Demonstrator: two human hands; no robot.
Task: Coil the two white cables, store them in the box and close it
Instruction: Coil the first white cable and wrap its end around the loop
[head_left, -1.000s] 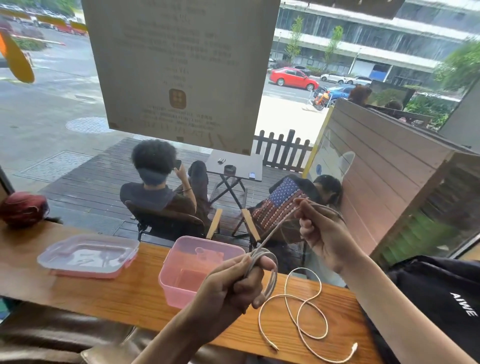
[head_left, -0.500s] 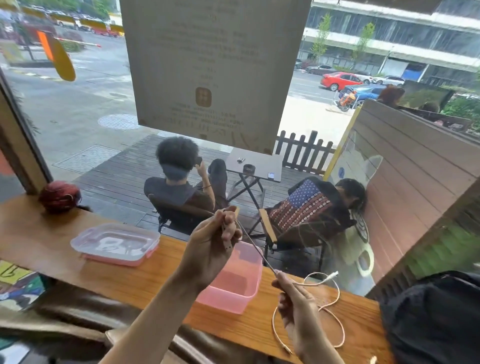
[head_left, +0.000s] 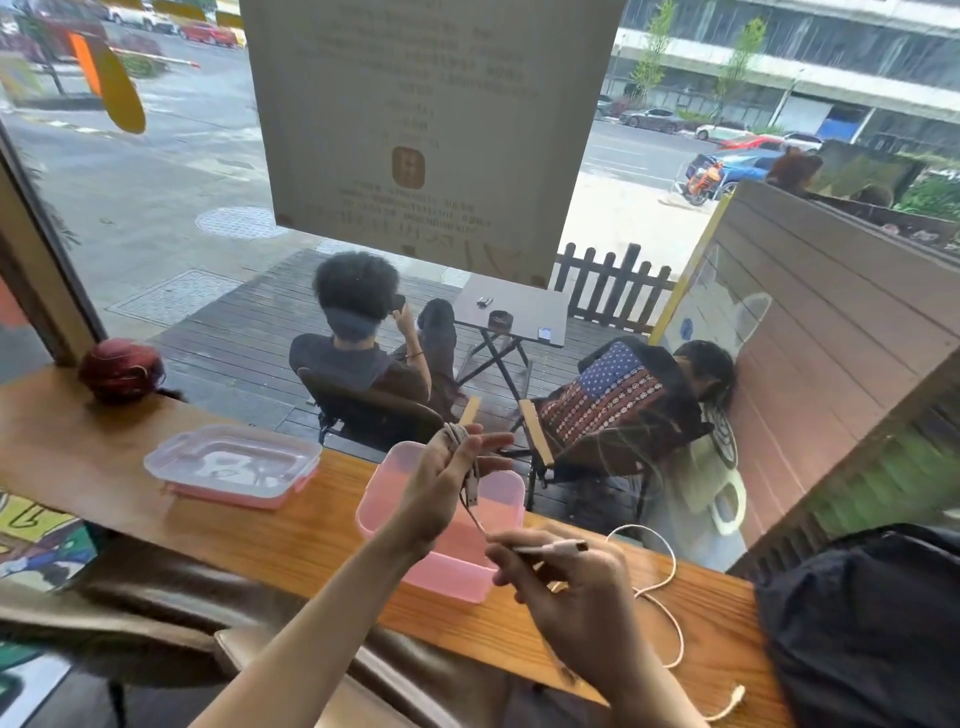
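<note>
The first white cable (head_left: 460, 452) is held coiled in the left hand (head_left: 441, 483), raised above the open pink box (head_left: 447, 545). Its free end is pinched by the right hand (head_left: 566, 587), lower and nearer, pointing to the right. The second cable (head_left: 670, 597) is left loose on the tabletop (head_left: 311, 540). Compared with half a second ago, the stretched length is shorter.

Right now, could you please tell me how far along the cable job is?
Done: nothing is stored yet; the pink box stands open and looks empty. In hand: the left hand holds the coiled first cable above the box, while the right hand pinches its free plug end. Left: the second cable lies loose on the counter, and the lid rests apart to the left.
</note>
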